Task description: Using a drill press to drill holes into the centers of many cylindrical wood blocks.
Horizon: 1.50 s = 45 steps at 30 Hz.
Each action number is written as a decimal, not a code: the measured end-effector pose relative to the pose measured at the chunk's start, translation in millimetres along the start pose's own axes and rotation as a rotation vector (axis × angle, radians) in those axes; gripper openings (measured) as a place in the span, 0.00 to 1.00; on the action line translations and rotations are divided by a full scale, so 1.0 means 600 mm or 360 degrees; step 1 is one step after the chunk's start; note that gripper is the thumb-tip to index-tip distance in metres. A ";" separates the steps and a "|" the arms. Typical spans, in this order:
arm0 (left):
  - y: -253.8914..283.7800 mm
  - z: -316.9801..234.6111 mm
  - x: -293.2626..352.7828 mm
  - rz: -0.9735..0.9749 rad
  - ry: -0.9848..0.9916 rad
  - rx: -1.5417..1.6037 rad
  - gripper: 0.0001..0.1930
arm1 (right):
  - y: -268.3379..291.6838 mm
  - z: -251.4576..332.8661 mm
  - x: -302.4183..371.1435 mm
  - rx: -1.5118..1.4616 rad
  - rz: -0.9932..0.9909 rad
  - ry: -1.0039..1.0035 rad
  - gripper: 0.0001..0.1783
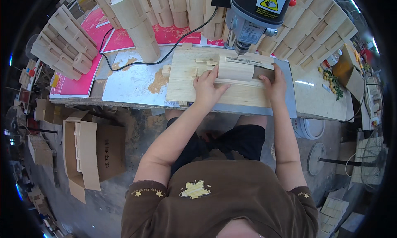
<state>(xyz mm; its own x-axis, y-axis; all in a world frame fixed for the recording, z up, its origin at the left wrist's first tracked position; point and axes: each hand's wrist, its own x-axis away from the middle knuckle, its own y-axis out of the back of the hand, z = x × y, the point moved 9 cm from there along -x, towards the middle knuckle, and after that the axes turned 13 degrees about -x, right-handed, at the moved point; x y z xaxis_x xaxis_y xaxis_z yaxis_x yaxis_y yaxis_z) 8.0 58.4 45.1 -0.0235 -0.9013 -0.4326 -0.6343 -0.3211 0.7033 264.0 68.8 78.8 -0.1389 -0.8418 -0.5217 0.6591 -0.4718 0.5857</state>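
Observation:
A pale, round-topped wooden piece point(235, 70) lies lengthwise on a flat wooden board, beneath the drill press point(255, 18). The drill's thin bit points down at the piece's far side, by a narrow metal strip that looks like a hinge point(244, 61). Whether the bit touches is too small to tell. My left hand point(208, 87) grips the left end, thumb along the near side and fingers on top. My right hand point(274, 82) is closed round the right end, its thumb against a dark brown-grey section point(264, 73). Its other fingers reach the far side.
Small wooden blocks point(191, 72) sit on the board point(182, 89). A black cable point(173, 49) crosses the bench. Stacked wooden cylinders point(138, 27) stand behind and on both sides. Sawdust lies on the white sheet point(128, 87). A cardboard box point(109, 151) stands on the floor, left.

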 end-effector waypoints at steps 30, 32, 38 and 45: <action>0.018 0.043 -0.033 0.0081 -0.0210 -0.0245 0.20 | 0.165 0.285 -0.208 0.0005 -0.0169 0.0525 0.14; 0.017 0.046 -0.034 0.0082 -0.0209 -0.0233 0.19 | 0.159 0.286 -0.150 0.0148 -0.0094 0.0379 0.12; 0.025 0.048 -0.032 0.0056 -0.0222 -0.0260 0.18 | 0.127 0.264 -0.044 -0.0409 -0.0304 0.0526 0.06; 0.011 0.049 -0.035 0.0086 -0.0231 -0.0256 0.21 | 0.054 0.166 -0.002 -0.0653 -0.0496 0.0595 0.06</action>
<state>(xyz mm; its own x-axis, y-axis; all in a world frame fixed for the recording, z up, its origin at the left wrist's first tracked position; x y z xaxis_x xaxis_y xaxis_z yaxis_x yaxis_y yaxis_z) -18.7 83.6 42.3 -0.1725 -0.8709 -0.4602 -0.4976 -0.3261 0.8038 211.8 28.7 160.0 -0.1514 -0.4976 -0.8541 0.8693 -0.4784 0.1246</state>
